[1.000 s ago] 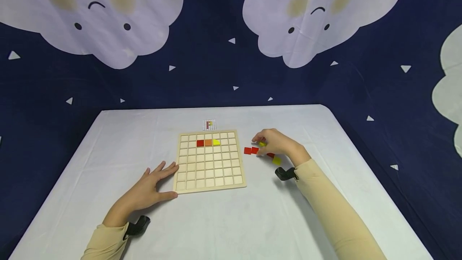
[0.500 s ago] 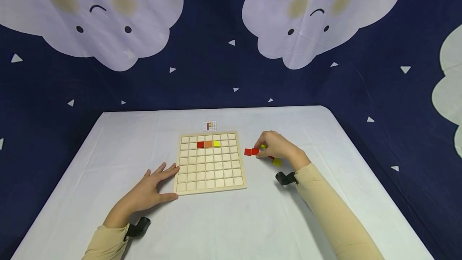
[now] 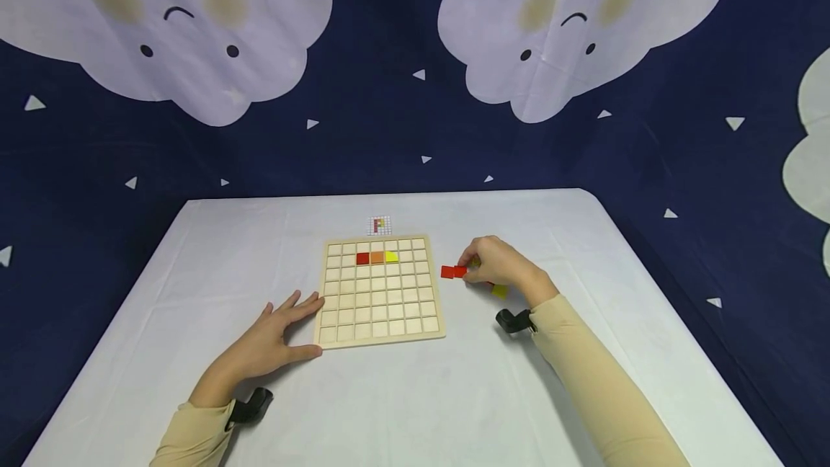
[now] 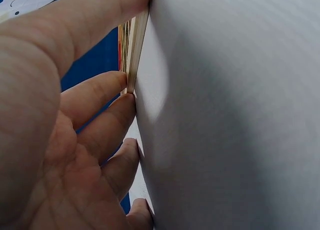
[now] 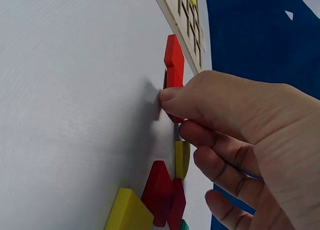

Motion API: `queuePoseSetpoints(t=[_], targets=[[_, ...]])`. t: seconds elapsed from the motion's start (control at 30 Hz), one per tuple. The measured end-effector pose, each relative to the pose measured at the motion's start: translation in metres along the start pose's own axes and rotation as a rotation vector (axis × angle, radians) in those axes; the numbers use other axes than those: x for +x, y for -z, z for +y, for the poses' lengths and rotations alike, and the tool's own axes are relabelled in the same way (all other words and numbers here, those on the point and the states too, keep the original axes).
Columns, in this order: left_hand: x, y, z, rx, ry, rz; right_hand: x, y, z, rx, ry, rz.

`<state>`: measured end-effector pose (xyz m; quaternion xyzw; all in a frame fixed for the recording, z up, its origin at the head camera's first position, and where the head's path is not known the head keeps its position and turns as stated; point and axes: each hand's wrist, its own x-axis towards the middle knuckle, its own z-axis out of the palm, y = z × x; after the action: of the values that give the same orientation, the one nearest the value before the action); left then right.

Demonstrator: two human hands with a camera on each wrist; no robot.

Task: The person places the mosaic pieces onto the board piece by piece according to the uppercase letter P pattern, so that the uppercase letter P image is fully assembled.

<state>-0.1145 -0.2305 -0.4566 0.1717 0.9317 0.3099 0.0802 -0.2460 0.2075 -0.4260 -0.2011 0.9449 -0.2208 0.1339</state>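
A wooden grid board [image 3: 379, 303] lies on the white table. In its second row from the far edge sit a dark red tile [image 3: 362, 259], an orange tile [image 3: 377, 257] and a yellow piece with a rounded corner [image 3: 391, 256]. My left hand [image 3: 262, 341] is spread out, thumb and fingertips touching the board's left side. Right of the board, two red tiles lie side by side. My right hand [image 3: 499, 263] pinches the nearer-to-hand red tile [image 5: 175, 78] between thumb and index finger; the other red tile [image 5: 173, 50] lies against it.
Under and beside my right hand are a yellow curved piece [image 5: 181, 160], a dark red tile [image 5: 157, 190], a yellow tile [image 5: 129, 212] and a sliver of green [image 5: 184, 225]. A small printed pattern card [image 3: 379, 225] lies beyond the board. A dark blue cloud-patterned curtain [image 3: 376, 150] hangs behind the table.
My right hand has come down slightly to the right, and its spread thumb and index finger have closed onto the red tile. The left hand stays at the board.
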Motion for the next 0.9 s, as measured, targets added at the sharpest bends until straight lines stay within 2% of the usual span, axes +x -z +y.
queuePoseSetpoints(t=[0.17, 0.3, 0.47, 0.9], targets=[[0.000, -0.001, -0.001, -0.012, 0.004, -0.002, 0.003, 0.000, -0.002, 0.036, 0.014, 0.014], [0.000, -0.002, -0.001, -0.017, 0.013, -0.005, 0.007, -0.001, -0.008, 0.019, 0.043, 0.049], [0.001, -0.002, -0.001, -0.021, 0.008, 0.005, 0.015, -0.004, -0.020, 0.046, 0.073, 0.070], [0.000, -0.004, -0.004, -0.018, 0.001, 0.012, 0.040, -0.019, -0.058, 0.072, 0.144, 0.061]])
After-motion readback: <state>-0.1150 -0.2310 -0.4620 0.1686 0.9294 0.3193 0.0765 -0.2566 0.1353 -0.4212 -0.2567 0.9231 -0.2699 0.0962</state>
